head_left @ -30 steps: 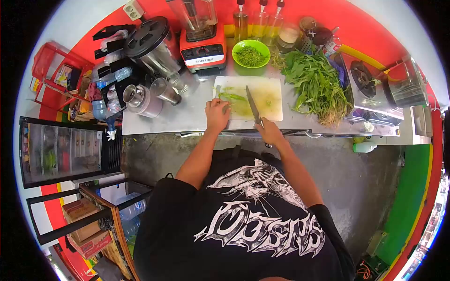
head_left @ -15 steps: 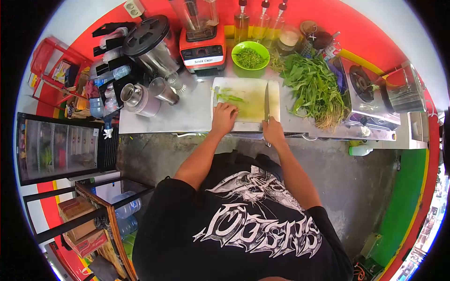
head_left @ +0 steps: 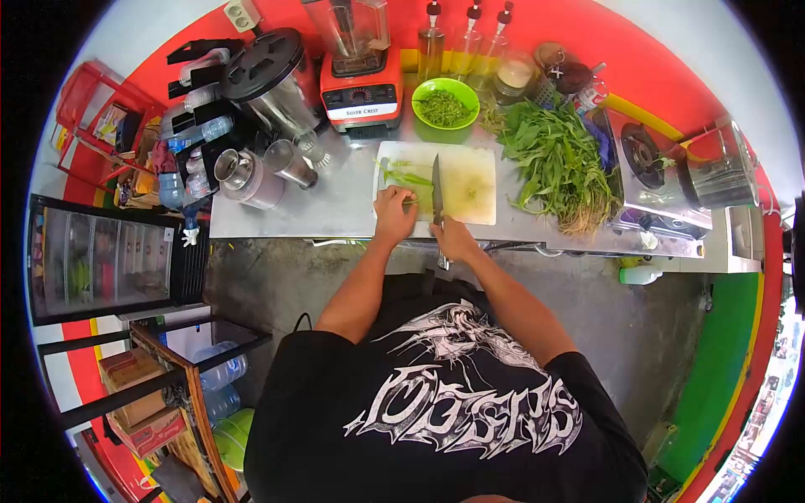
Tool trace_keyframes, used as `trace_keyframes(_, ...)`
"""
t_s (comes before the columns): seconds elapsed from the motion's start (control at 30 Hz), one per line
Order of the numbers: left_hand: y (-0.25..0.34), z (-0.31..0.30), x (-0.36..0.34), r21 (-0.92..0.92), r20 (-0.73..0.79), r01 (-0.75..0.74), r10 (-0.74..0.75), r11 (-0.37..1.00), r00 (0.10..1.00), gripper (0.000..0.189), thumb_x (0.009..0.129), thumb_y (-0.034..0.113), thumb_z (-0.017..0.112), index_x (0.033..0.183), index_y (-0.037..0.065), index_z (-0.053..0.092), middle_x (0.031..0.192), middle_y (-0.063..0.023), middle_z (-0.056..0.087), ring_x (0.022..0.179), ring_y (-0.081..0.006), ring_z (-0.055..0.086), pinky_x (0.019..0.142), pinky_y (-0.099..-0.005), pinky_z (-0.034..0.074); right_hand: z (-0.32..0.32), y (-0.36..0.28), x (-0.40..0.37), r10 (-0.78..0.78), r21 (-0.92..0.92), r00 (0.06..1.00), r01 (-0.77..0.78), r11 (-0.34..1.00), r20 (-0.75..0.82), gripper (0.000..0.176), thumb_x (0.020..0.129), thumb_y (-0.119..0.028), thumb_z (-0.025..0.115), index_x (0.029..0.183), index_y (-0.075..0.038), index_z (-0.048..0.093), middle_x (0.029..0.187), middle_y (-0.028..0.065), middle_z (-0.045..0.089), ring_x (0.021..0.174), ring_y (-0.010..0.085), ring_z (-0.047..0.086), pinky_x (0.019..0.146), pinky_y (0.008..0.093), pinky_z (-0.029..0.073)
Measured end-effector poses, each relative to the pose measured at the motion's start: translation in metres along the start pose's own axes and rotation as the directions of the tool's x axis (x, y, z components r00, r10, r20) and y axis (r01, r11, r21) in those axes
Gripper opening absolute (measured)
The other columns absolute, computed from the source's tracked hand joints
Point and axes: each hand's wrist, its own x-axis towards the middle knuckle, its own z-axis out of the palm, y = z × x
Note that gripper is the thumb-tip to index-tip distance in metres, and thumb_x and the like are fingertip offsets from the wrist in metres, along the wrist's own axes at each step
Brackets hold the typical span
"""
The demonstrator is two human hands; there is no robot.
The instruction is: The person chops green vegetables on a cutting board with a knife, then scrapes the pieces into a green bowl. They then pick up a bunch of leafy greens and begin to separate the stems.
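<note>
A white cutting board [head_left: 471, 159], stained green, lies on the steel counter in front of me. Cut green stalks [head_left: 407, 178] are spread over its left half. My left hand [head_left: 395, 215] is closed at the board's lower left, fingers curled down on greens, with a bit of green showing at the fingertips. In my right hand [head_left: 456, 240] is the handle of a kitchen knife [head_left: 437, 186]. Its blade points away from me, just right of the stalks. Behind the board stands a lime-green bowl [head_left: 445, 130] of chopped greens.
A heap of leafy greens with roots [head_left: 560, 155] lies right of the board, beside a gas stove [head_left: 650, 180]. A red blender [head_left: 361, 96], a metal cup [head_left: 290, 164] and a lidded steel container [head_left: 272, 84] stand to the left. Bottles with pourers [head_left: 431, 52] line the back wall.
My right hand has brought the knife left across the board, close to the stalks. My left hand has shifted slightly lower and left, still curled on the greens.
</note>
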Motion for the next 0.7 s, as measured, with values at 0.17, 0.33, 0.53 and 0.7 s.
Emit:
trace_keyframes(0.17, -0.002, -0.001, -0.004, -0.061, 0.025, 0.006, -0.004, 0.998, 1.000, 0.014, 0.083, 0.012, 0.071, 0.097, 0.013, 0.071, 0.105, -0.0049, 0.062, 0.108, -0.0313, 0.052, 0.091, -0.0464, 0.038, -0.005, 0.017, -0.003, 0.080, -0.220, 0.984, -0.115, 0.969, -0.161, 0.048, 0.099, -0.036, 0.054, 0.113, 0.010, 0.056, 0.095, 0.0346, 0.067, 0.095, 0.0497, 0.066, 0.087, 0.0544, 0.052)
trace_keyframes(0.33, 0.011, -0.001, -0.008, 0.039, -0.008, -0.025, 0.025, 0.999, 1.000, 0.014, 0.085, 0.014, 0.072, 0.099, 0.012, 0.074, 0.101, -0.0046, 0.066, 0.104, -0.0304, 0.054, 0.091, -0.0442, 0.040, -0.041, 0.006, -0.022, 0.167, -0.312, 0.971, -0.215, 0.926, -0.174, 0.045, 0.099, -0.036, 0.053, 0.114, 0.006, 0.055, 0.104, 0.0337, 0.067, 0.098, 0.0492, 0.066, 0.090, 0.0553, 0.053)
trace_keyframes(0.53, 0.027, 0.017, 0.000, -0.011, 0.092, -0.126, 0.127, 0.992, 0.988, 0.016, 0.083, 0.017, 0.075, 0.099, 0.013, 0.076, 0.101, -0.0031, 0.069, 0.106, -0.0295, 0.055, 0.090, -0.0453, 0.039, -0.050, 0.006, -0.037, 0.117, -0.310, 0.977, -0.168, 0.936, -0.179, 0.042, 0.096, -0.035, 0.057, 0.113, 0.003, 0.059, 0.096, 0.0333, 0.068, 0.093, 0.0490, 0.067, 0.085, 0.0557, 0.053)
trace_keyframes(0.7, 0.040, 0.022, 0.003, -0.056, 0.129, -0.197, 0.203, 0.979, 0.971, 0.022, 0.082, 0.020, 0.076, 0.104, 0.014, 0.075, 0.103, -0.0037, 0.069, 0.107, -0.0295, 0.055, 0.093, -0.0449, 0.038, -0.052, 0.009, -0.046, 0.130, -0.265, 0.958, -0.199, 0.943, -0.257, 0.040, 0.096, -0.034, 0.058, 0.109, 0.003, 0.060, 0.093, 0.0323, 0.068, 0.092, 0.0489, 0.067, 0.083, 0.0558, 0.053)
